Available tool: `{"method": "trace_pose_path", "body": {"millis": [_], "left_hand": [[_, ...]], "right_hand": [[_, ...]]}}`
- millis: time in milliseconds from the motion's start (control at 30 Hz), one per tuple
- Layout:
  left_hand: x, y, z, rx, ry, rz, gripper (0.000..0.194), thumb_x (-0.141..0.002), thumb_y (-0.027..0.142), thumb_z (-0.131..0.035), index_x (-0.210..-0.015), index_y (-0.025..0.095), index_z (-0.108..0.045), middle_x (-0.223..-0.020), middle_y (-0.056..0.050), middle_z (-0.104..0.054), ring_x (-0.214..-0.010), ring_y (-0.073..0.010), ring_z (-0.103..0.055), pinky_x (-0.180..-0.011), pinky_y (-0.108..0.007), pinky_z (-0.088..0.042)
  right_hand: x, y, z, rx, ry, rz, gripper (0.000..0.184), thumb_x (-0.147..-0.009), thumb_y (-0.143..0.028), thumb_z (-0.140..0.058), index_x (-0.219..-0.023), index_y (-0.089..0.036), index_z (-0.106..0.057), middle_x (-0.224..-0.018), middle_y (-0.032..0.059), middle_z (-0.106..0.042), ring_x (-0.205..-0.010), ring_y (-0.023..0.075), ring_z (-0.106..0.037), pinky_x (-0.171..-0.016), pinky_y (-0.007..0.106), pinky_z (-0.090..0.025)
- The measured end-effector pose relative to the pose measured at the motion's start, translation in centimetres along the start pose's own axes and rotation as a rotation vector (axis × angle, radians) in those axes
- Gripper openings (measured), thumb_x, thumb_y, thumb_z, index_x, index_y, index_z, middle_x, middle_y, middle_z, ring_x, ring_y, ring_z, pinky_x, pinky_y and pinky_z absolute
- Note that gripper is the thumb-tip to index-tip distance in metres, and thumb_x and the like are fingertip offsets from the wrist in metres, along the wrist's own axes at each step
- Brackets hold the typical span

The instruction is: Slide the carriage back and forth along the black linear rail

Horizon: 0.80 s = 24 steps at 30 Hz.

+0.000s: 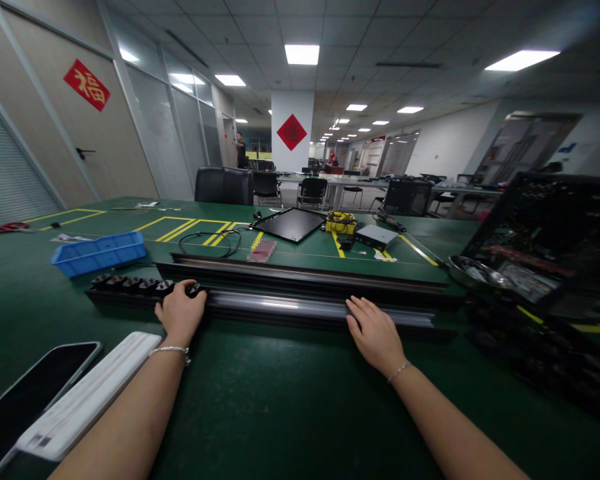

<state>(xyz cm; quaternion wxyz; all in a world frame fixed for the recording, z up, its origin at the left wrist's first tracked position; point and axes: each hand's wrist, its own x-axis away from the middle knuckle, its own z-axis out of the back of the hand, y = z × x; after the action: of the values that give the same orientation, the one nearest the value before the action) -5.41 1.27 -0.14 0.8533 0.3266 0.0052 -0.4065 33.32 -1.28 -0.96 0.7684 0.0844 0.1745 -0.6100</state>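
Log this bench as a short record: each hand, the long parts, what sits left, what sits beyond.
Left hand: at the right end of a row of small black parts
Right hand: fingers on the shiny strip, toward its right end
Behind strip: long dark rail, roughly parallel
Near left: phone beside a white device
Far left: blue bin
Beyond: flat black panel

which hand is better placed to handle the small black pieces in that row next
Left, most likely. The left hand is at the right end of the row of small black pieces, while the right hand lies farther along the long grey strip, away from them.
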Motion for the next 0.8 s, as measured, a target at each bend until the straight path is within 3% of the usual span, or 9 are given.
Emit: {"method": "trace_pose_path", "body": {"millis": [800], "left_hand": [[-0.07,0.11,0.12,0.033,-0.004,0.027,0.041,-0.074,0.043,-0.05,-0.11,0.025,-0.058,-0.106,-0.011,-0.064,-0.113,-0.0277,-0.051,-0.1,-0.046,-0.027]], "right_hand": [[0.05,-0.19,0.16,0.003,0.003,-0.005,0.045,-0.091,-0.035,-0.03,-0.127,-0.02,-0.053,-0.134,0.0044,-0.05,-0.126,0.0207,-0.04,-0.098,0.039,-0.036]]}}
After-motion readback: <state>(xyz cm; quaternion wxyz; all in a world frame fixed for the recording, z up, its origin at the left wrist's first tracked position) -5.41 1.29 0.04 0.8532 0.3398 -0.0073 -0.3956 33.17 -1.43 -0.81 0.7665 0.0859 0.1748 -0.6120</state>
